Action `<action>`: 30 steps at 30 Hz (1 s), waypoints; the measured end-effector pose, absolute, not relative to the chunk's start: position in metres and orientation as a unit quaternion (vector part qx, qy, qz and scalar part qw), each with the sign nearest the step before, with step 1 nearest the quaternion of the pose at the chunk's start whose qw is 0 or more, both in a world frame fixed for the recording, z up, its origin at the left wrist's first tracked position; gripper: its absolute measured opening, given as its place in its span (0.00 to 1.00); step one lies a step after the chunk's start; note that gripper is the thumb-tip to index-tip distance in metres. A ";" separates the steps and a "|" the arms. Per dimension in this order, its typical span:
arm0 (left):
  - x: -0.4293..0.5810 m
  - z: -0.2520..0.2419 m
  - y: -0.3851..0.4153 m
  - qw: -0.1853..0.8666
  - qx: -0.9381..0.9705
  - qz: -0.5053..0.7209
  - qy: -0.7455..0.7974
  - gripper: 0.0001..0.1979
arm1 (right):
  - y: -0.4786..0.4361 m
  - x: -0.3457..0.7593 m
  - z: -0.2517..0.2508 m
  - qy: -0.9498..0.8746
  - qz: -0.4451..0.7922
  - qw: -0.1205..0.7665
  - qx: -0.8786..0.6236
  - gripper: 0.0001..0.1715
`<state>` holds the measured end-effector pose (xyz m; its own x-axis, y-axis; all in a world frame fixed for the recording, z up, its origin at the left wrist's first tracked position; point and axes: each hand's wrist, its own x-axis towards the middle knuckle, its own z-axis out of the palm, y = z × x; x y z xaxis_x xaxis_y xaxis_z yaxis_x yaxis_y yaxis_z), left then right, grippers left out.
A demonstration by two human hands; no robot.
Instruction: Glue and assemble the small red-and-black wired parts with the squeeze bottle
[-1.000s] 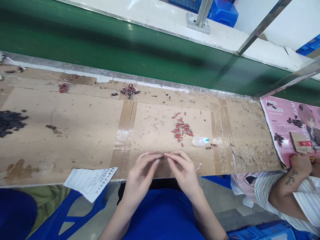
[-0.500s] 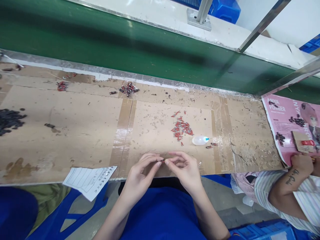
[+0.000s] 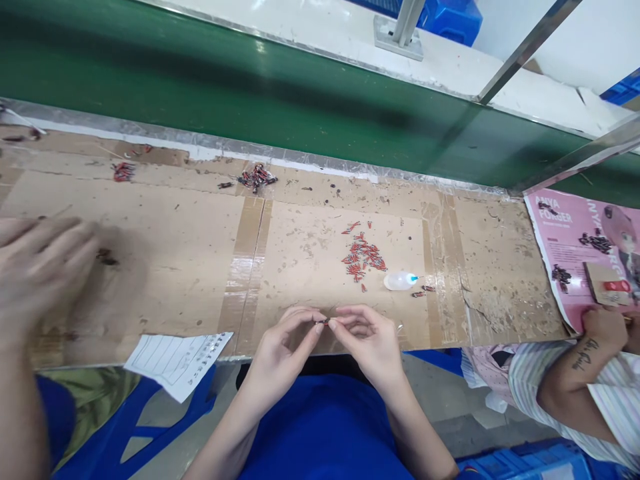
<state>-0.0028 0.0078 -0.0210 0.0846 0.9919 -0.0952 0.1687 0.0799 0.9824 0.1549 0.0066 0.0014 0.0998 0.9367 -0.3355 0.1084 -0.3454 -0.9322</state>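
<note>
My left hand (image 3: 285, 347) and my right hand (image 3: 367, 340) meet at the near edge of the cardboard-covered bench (image 3: 175, 267). Both pinch one tiny dark part with a red tip (image 3: 324, 322) between thumb and forefinger. Just beyond them lies a loose heap of small red parts (image 3: 364, 257). A small clear squeeze bottle with a blue tip (image 3: 400, 281) lies on its side to the right of that heap, with a few finished pieces beside it.
A co-worker's blurred hand (image 3: 40, 267) reaches over the bench at the left. Another person's tattooed forearm (image 3: 580, 360) rests at the right by a pink magazine (image 3: 575, 247). A paper sheet (image 3: 177, 360) overhangs the front edge. A green conveyor belt (image 3: 250, 87) runs behind.
A co-worker's hand has swept in from the left, covering the dark pile there. My hands stay pinched together on the tiny part with only small finger shifts.
</note>
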 end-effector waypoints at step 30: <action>0.010 0.001 0.010 0.383 0.648 0.420 0.506 0.13 | -0.006 0.208 0.001 -0.499 0.394 0.447 -0.629 0.11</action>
